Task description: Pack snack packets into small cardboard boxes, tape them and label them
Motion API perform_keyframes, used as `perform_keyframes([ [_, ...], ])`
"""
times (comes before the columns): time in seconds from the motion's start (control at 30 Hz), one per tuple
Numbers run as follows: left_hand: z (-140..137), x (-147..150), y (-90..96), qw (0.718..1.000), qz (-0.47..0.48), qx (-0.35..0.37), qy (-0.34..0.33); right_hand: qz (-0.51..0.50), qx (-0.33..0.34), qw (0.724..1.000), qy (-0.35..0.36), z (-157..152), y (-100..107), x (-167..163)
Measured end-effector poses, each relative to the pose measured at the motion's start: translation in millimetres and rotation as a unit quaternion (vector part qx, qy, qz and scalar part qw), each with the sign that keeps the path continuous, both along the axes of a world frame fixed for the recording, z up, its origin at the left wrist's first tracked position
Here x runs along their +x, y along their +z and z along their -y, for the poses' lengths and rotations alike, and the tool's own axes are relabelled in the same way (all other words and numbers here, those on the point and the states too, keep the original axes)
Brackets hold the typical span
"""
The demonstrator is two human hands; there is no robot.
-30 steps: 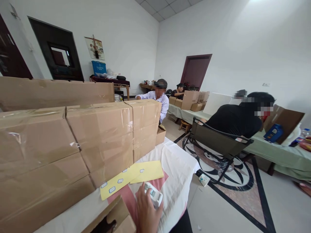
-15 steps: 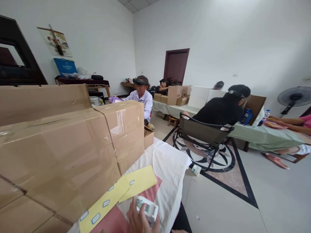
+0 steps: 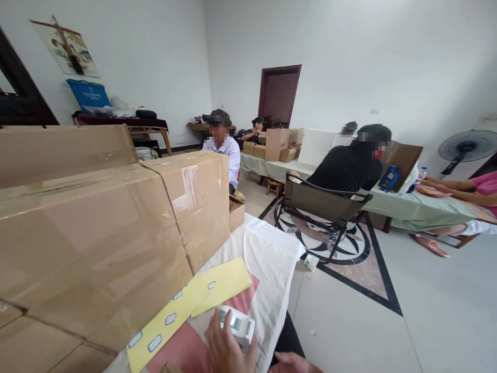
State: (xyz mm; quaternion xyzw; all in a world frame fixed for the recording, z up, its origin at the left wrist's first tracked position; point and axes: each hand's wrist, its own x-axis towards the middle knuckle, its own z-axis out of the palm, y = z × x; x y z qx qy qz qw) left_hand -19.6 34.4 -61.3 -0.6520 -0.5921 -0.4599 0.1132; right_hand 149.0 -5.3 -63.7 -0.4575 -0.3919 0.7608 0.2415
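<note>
My left hand [image 3: 230,344] is closed around a small white plastic device [image 3: 241,325] with a greyish window, low over the cloth-covered table. Its fingers lie across the top, with the thumb along the right side. At the bottom edge my right hand [image 3: 291,362] shows only in part, its fingers loosely stretched to the left, and I see nothing in it. Beside the device lie yellow sheets [image 3: 227,285] with blue-edged white labels [image 3: 155,343]. Reddish-pink pieces [image 3: 182,348] lie partly under the sheets.
Taped cardboard boxes [image 3: 97,233] are stacked along the left, bordering the white tablecloth [image 3: 267,248]. Across from me sits a person in a light shirt [image 3: 233,155]. Another person in black sits in a folding chair [image 3: 326,207]. A fan [image 3: 468,150] stands far right.
The view has shifted slightly, and more of my right hand shows at the bottom edge. My left hand still holds the white device, which now shows its window more clearly.
</note>
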Motion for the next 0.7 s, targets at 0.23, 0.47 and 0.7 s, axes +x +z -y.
perform_keyframes([
  [0.23, 2, 2, -1.7, 0.999, 0.031, 0.004, -0.008, -0.043, -0.022, 0.999, -0.015, -10, -18, 14],
  [0.47, 8, 5, 11.2, 0.999, 0.03, -0.027, -0.004, -0.089, -0.136, 0.987, 0.007, 13, -55, 54],
  [0.7, 11, 7, 19.0, 0.999, 0.022, -0.038, -0.002, -0.16, -0.186, 0.97, -0.012, 17, -95, 65],
])
